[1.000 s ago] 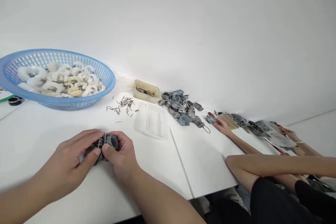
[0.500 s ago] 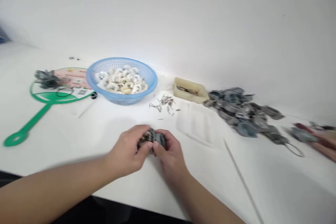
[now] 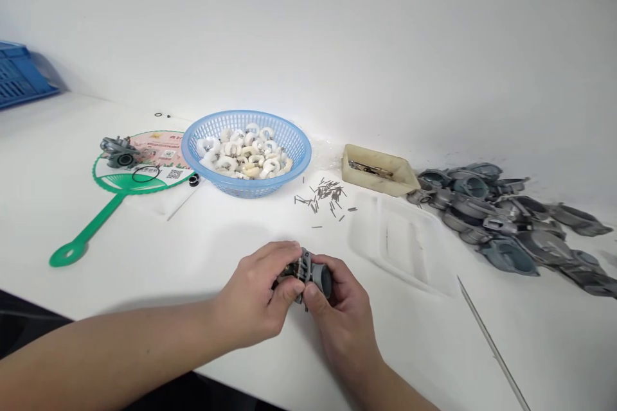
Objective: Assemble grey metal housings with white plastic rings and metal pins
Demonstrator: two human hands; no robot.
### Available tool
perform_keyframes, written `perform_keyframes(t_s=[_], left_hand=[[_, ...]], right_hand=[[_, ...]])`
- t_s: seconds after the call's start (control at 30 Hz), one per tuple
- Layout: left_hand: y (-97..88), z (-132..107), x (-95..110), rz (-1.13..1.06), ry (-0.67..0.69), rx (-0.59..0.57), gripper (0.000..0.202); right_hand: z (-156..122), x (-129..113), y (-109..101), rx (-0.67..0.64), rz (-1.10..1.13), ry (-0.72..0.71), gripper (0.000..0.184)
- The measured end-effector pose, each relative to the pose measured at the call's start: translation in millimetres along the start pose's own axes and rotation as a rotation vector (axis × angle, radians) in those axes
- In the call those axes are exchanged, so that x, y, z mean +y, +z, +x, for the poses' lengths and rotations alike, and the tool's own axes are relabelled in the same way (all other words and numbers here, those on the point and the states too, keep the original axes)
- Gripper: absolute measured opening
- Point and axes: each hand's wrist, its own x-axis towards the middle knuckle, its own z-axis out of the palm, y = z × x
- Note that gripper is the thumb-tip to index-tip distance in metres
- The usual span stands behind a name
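Note:
Near the front of the white table, a grey metal carburetor (image 3: 306, 273) is held between my two hands. My left hand (image 3: 263, 286) is closed around its darker end, with the thumb pressing from the near side. My right hand (image 3: 344, 302) wraps the round open mouth, thumb on top. Fingers cover much of the carburetor's underside and far side. Beyond my hands lies a scatter of small metal pins (image 3: 330, 191). A second carburetor (image 3: 119, 153) rests on a green-rimmed fan (image 3: 84, 229) at the left, beside a thin black ring (image 3: 145, 173).
Behind stands a blue basket (image 3: 193, 164) of white ring-shaped floats. Right of it are a cream tray (image 3: 378, 184) with thin tools and a translucent lid (image 3: 405, 241). Grey metal bowls (image 3: 511, 253) are heaped at the right, near a long rod (image 3: 494, 347). A blue crate (image 3: 24, 74) sits far left.
The view has swung left, so everything sits further right and the blue crate shows more. A co-worker's hand at the right edge is out of view. Both hands still hold the carburetor.

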Motion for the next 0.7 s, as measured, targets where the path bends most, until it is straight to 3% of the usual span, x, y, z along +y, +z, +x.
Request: perform_keyframes(t_s=[0.2,0.4,0.57,0.7], left_hand=[[1.5,0.8,0.0,0.015,0.058,0.013,0.037],[-1.5,2.3,-1.0,-0.066,0.088,-0.033,0.056],[-2.9,1.8,-4.8,-0.207,-0.061,-0.126,0.098],[-1.6,0.9,-4.9,-0.392,-0.188,-0.154,0.095]], right_hand=[[1.5,1.5,-2.5,-0.011,0.041,-0.030,0.029],[-2.1,-8.8,2.7,-0.093,0.287,0.032,0.029],[-4.7,-15.1,6.3,-0.117,0.403,0.142,0.034],[-4.9,-11.3,6.5,-0.134,0.494,0.209,0.035]])
